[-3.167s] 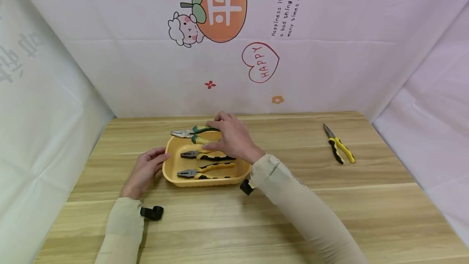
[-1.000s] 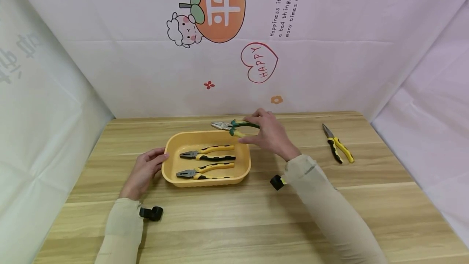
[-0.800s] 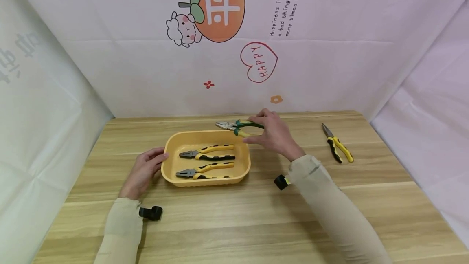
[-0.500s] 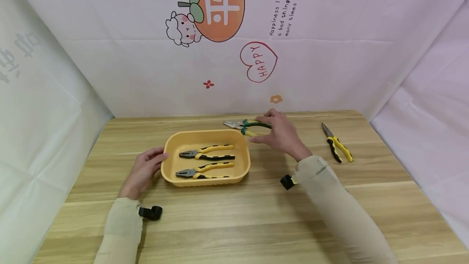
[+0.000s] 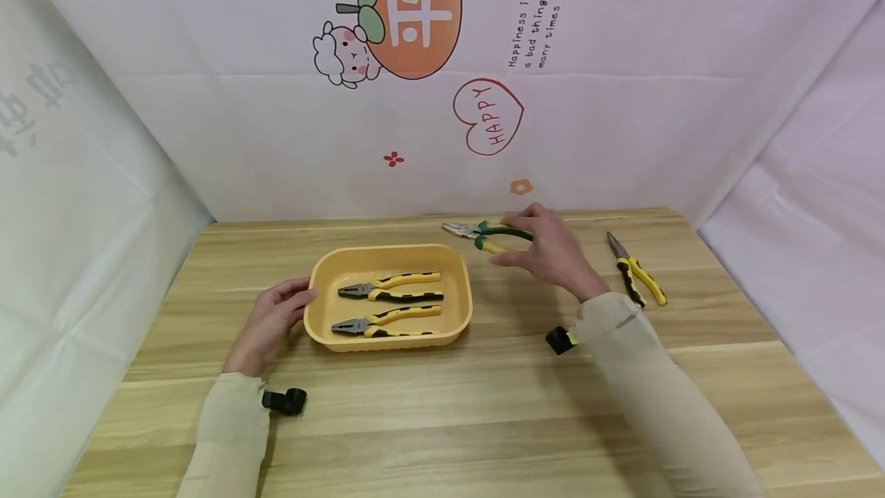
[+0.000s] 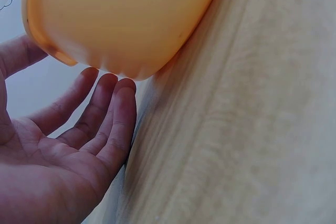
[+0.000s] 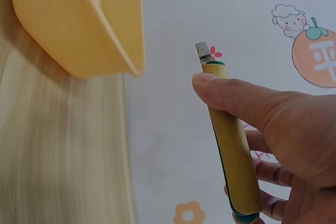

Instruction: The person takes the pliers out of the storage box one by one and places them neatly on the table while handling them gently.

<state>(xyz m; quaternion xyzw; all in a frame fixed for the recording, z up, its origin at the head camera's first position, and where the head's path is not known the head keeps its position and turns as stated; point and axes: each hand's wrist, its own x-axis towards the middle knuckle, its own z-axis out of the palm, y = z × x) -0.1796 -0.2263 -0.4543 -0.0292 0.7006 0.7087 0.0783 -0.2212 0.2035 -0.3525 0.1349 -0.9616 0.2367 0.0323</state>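
My right hand (image 5: 551,252) holds a pair of combination pliers (image 5: 505,231) with green and yellow handles above the table, right of a yellow plastic bin (image 5: 456,321). Their silver jaws point left; in the right wrist view my thumb lies along one yellow handle (image 7: 233,150). At the bin's left end, my left hand (image 5: 271,321) grips its rim, thumb over the edge and fingertips against the outer wall (image 6: 126,30). Two black-and-yellow combination pliers, an upper pair (image 5: 390,294) and a lower pair (image 5: 387,321), lie inside with jaws to the left.
Long-nose pliers (image 5: 636,271) with yellow and black handles lie on the wooden table (image 5: 429,421) at the right, behind my right forearm. A white printed cloth (image 5: 608,129) rises behind the table's back edge, with more cloth at both sides.
My right hand has lifted the green-and-yellow pliers out of the bin and carried them right, past its right end. The left hand and the bin stay almost in place.
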